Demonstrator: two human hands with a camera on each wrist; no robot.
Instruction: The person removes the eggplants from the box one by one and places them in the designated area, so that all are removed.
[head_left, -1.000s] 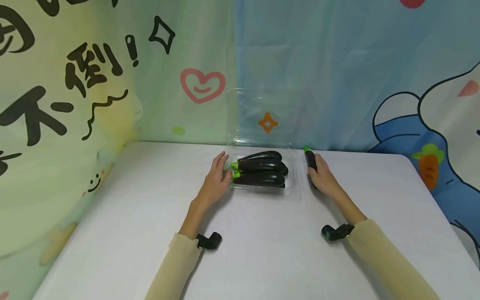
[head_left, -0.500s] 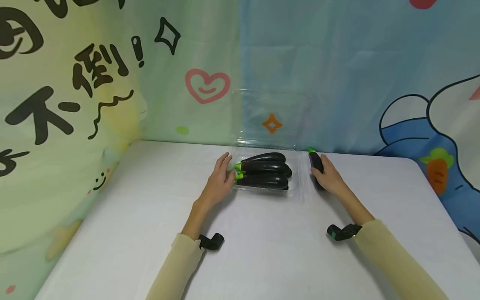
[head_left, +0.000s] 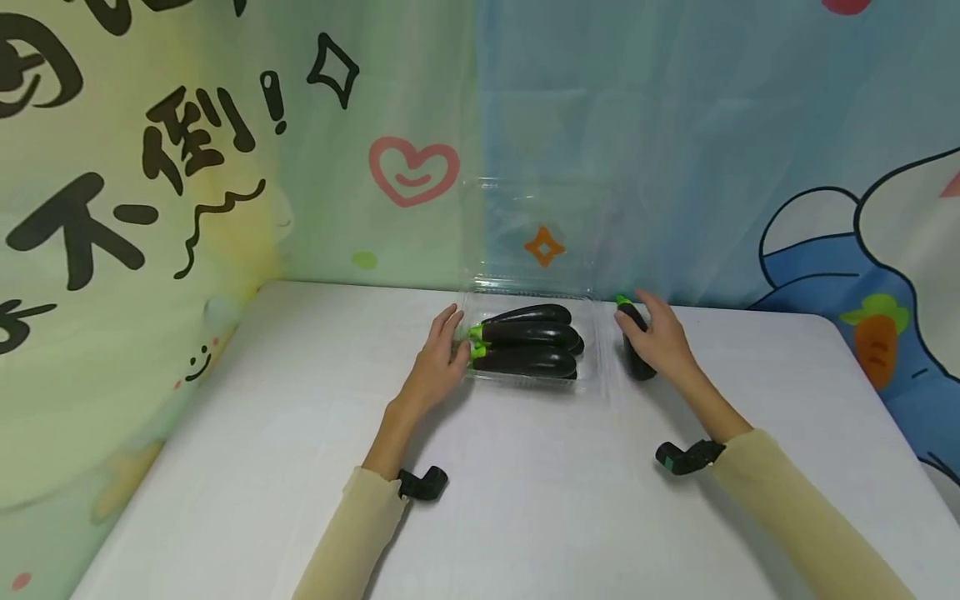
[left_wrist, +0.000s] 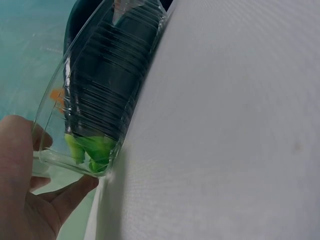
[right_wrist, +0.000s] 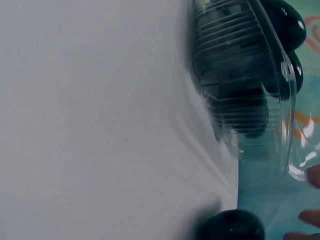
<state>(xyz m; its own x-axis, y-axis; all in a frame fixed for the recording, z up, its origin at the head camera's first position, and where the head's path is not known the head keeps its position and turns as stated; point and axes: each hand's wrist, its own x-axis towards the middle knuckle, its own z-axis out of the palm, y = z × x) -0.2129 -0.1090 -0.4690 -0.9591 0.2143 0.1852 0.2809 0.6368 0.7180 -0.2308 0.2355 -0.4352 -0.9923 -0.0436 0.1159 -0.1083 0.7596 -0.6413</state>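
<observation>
Since the frame half a second earlier, we are noting one change: the right hand (head_left: 663,337) is loosening from the loose eggplant (head_left: 637,358), its fingers lifting and spreading, while the left hand is keeping its place. The right fingers are now standing parted, thumb and forefinger well separated; we are seeing them with hold of nothing, the thumb passing over the eggplant in the head view. Whether it is touching the skin, we are unable to tell. The loose eggplant is lying just right of the container, its green stem end pointing toward the backdrop.

At the left hand (head_left: 435,362) we are finding the fingers lightly bent and touching the left edge of the clear plastic container (head_left: 588,325); whether they are pinching its rim, we are not able to confirm. Inside, we are observing several dark eggplants (head_left: 528,335) lying lengthwise, with green stem ends facing the left hand. The container's transparent lid (head_left: 510,237) is standing open behind it.

Farther out, we are recording pale sleeves (head_left: 802,517) and a black device at each wrist. The white table (head_left: 540,500) is bearing everything, and a printed backdrop (head_left: 675,125) is hanging behind.
</observation>
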